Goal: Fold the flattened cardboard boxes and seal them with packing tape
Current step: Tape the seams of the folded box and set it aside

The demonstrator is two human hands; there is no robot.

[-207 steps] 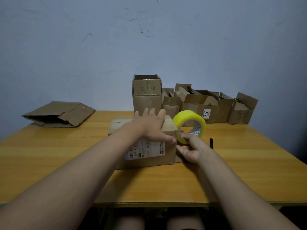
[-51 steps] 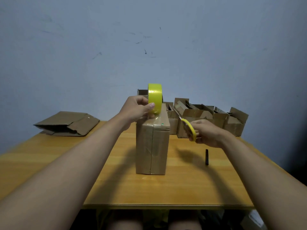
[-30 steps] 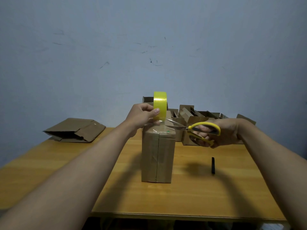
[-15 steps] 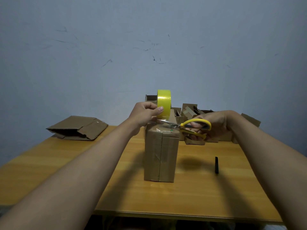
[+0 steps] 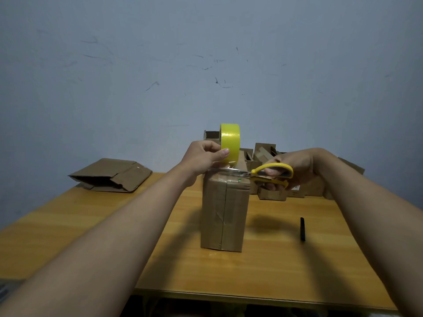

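A folded cardboard box (image 5: 223,213) stands on end in the middle of the wooden table (image 5: 91,225), with clear tape along its front seam. My left hand (image 5: 203,160) grips the yellow tape roll (image 5: 230,143) just above the box's top. A short strip of tape runs from the roll down to the box. My right hand (image 5: 295,165) holds yellow-handled scissors (image 5: 263,173), and their blades reach left across the box top under the roll, at the strip.
A stack of flattened boxes (image 5: 112,176) lies at the table's far left. Several folded small boxes (image 5: 270,170) stand along the back behind my hands. A black marker (image 5: 302,228) lies to the right of the box.
My right hand has pushed the scissors further left, so the blades now span the box top under the roll. The left hand and roll stay in place.
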